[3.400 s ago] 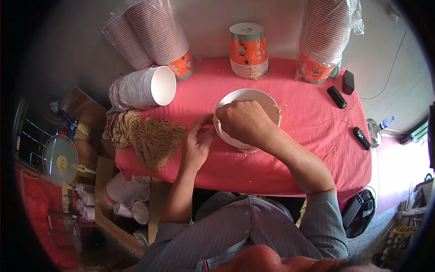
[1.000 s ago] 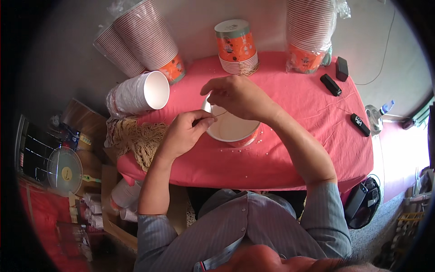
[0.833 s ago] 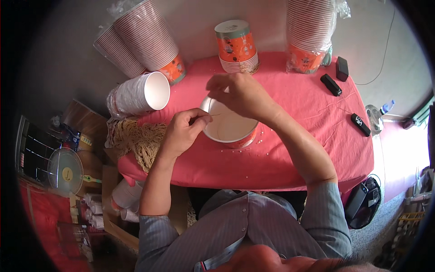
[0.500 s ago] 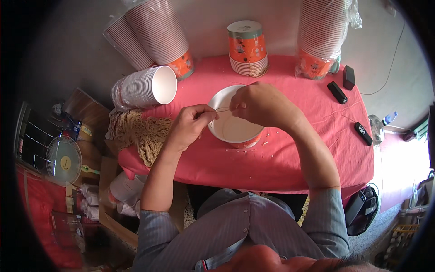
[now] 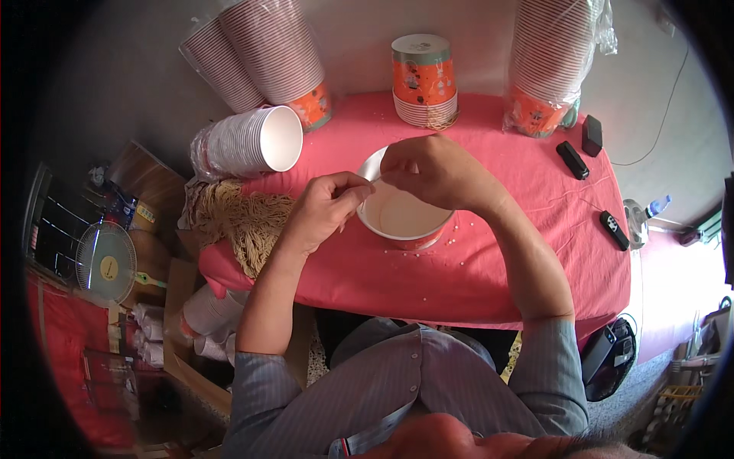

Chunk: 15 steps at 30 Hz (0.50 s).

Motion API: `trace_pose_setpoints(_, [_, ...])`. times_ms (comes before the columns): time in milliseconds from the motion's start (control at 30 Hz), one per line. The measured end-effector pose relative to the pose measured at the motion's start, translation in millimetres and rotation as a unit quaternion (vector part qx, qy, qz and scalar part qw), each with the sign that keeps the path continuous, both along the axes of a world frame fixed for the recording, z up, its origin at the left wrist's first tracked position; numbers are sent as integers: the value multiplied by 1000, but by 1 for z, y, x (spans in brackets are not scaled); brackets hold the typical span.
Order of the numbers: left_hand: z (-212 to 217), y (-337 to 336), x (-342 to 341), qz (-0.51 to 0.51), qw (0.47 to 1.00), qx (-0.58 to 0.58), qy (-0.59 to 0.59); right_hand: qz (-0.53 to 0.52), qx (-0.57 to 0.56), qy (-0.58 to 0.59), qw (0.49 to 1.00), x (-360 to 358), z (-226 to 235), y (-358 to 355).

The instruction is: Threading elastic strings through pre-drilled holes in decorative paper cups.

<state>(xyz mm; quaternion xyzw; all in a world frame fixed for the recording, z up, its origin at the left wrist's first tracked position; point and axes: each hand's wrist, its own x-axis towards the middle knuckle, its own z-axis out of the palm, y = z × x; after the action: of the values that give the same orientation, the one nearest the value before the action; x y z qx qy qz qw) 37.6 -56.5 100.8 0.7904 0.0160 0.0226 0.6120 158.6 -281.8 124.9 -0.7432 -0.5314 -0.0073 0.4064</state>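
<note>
Bucket (image 5: 405, 214), left hand (image 5: 321, 216) pinched together near its left rim, right hand (image 5: 449, 174) curled above its opening, right grip unclear

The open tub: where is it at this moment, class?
In the head view, the tub sits near the middle of the red table, partly hidden by the right hand, with the left hand by its left rim and the upside-down stack beyond.

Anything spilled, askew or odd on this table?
Small white bits are scattered on the red cloth near the open tub, perhaps spilled; they are too small to identify. One wrapped tub stack lies on its side at left, while the wrapped stack at far right stands on end.
</note>
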Motion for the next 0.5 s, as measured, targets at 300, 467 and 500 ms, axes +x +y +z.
trace_pose_setpoints(300, [-4, 4, 2, 18, 999, -27, -7, -190, -23, -59, 980, 2, 11, -10])
trace_pose_setpoints(467, [0, -4, 0, 16, 1000, -17, 7, -128, -220, -184, 949, -22, 4, -11])
trace_pose_setpoints(500, [2, -6, -1, 13, 1000, -13, 10, -107, -213, -174, 955, -24, 4, -10])
